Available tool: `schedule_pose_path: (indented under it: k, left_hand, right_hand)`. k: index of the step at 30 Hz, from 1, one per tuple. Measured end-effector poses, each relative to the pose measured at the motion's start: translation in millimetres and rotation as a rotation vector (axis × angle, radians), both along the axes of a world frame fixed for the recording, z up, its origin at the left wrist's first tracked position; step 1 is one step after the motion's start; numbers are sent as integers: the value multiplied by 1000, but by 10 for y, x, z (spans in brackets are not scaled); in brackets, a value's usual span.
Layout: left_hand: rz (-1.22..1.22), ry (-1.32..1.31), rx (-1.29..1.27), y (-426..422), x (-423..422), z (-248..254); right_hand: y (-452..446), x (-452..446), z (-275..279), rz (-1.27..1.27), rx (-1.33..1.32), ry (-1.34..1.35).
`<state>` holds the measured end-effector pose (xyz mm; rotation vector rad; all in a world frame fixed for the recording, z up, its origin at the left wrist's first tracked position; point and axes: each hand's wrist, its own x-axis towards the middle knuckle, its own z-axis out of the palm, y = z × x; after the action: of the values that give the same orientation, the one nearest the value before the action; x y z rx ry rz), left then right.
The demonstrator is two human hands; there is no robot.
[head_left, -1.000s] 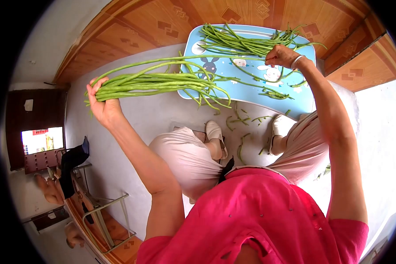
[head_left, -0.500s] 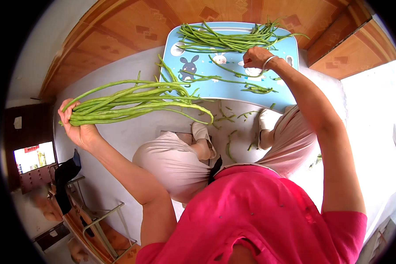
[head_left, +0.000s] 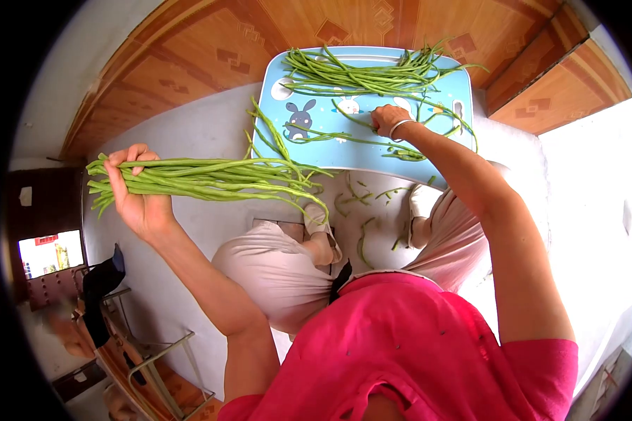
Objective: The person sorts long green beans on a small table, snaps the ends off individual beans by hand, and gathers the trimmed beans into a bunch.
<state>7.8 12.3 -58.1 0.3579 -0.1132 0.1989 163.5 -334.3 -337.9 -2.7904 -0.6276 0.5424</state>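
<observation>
My left hand is raised at the left with its fingers wrapped round a bunch of long green beans. Their free ends reach right, towards the near left edge of a light blue table printed with rabbits. My right hand is low over the middle of the table, fingers pinched together at a single long bean; its fingertips are partly hidden. A pile of long beans lies along the table's far side. Loose beans hang over its left edge.
Bean scraps are scattered on the pale floor below the table, near my shoes. Wooden panelling stands behind the table. At the lower left is a metal-framed piece of furniture with dark cloth over it.
My right hand has come down and left from beside the pile to the middle of the table. A curved bean now shows at the table's right. My left hand has turned slightly, still holding the bunch.
</observation>
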Motion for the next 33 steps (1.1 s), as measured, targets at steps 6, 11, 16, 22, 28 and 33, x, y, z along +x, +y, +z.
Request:
schedule_pose_path:
  k: [6, 11, 16, 22, 28, 33]
  left_hand:
    - [148, 54, 146, -231, 108, -75]
    - [186, 185, 92, -347, 165, -86]
    - [-14, 88, 186, -351, 246, -243]
    - [14, 261, 446, -716, 413, -398]
    - [-43, 238, 552, -982, 430, -450]
    - [1, 252, 554, -937, 412, -469]
  right_hand:
    - [-49, 3, -56, -7, -57, -1]
    - [-71, -2, 356, -25, 70, -21]
    - [140, -42, 841, -68, 506, -293]
    - [395, -515, 1692, 18, 1245, 18]
    - [494, -793, 1938, 114, 1235, 267]
    - [485, -789, 1836, 144, 1198, 247]
